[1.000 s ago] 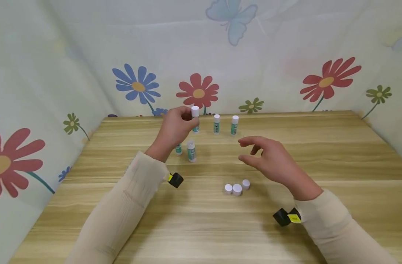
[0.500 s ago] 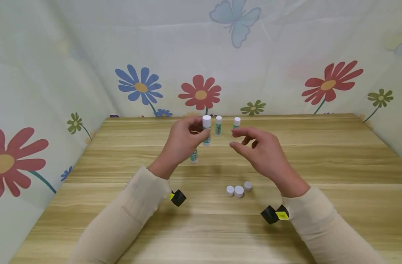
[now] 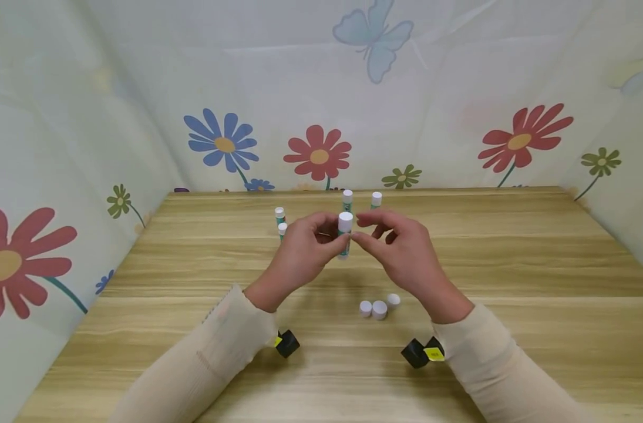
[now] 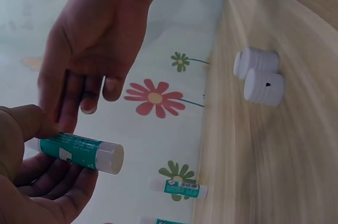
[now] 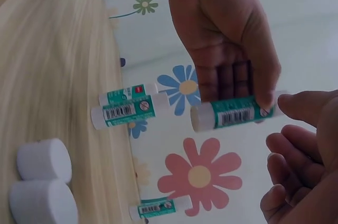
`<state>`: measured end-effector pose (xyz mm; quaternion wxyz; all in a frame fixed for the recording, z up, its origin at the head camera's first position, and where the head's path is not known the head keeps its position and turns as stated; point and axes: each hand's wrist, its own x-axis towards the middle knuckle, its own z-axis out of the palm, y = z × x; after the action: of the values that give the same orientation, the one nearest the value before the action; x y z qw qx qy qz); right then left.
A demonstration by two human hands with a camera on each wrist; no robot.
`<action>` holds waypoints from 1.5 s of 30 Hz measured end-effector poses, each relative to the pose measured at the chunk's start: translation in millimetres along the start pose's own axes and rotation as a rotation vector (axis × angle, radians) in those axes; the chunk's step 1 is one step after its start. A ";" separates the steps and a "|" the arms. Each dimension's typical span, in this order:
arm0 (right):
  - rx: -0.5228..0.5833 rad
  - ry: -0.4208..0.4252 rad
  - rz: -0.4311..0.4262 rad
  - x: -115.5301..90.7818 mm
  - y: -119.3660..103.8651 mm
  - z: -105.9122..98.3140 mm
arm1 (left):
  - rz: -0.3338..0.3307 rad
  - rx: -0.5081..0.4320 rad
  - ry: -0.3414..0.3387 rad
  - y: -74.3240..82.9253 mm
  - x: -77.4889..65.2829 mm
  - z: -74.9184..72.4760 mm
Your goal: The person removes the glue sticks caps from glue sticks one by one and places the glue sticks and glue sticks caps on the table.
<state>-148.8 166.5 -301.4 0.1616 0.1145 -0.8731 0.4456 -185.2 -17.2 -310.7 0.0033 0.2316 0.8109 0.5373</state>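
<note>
My left hand (image 3: 306, 249) holds a green-labelled glue stick (image 4: 74, 151) upright above the table, thumb in front and fingers behind. Its white cap (image 3: 345, 221) points up. Close beside the cap is my right hand (image 3: 406, 242), thumb and forefinger bent toward it with a gap between them. In the right wrist view the right thumb (image 5: 298, 106) is at the top end of the glue stick (image 5: 237, 115); whether it touches is unclear. Three loose white caps (image 3: 379, 310) sit on the table below the hands.
Two capped glue sticks (image 3: 347, 200) (image 3: 376, 200) stand toward the back of the wooden table (image 3: 511, 252). Another pair of glue sticks (image 5: 124, 109) stands left of the left hand, partly hidden by it in the head view. Flower-printed cloth (image 3: 432, 106) hangs behind.
My left hand has brought the glue stick from the back left toward the middle and nearer. My right hand has moved left, up to the cap. The loose caps have stayed put.
</note>
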 end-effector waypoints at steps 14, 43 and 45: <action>0.080 0.045 0.055 0.1 -2.5 20.0 | 0.030 0.045 0.014 -5.4 -3.0 6.5; 0.026 0.071 -0.039 -4.0 1.7 23.4 | 0.023 0.036 -0.029 -10.0 -4.0 13.3; 0.025 0.067 -0.041 -3.9 1.9 23.1 | 0.016 0.035 -0.029 -9.9 -3.8 13.1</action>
<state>-150.0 148.9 -317.0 0.1983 0.1192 -0.8589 0.4569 -182.1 -10.3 -325.8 0.0067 0.2460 0.8182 0.5196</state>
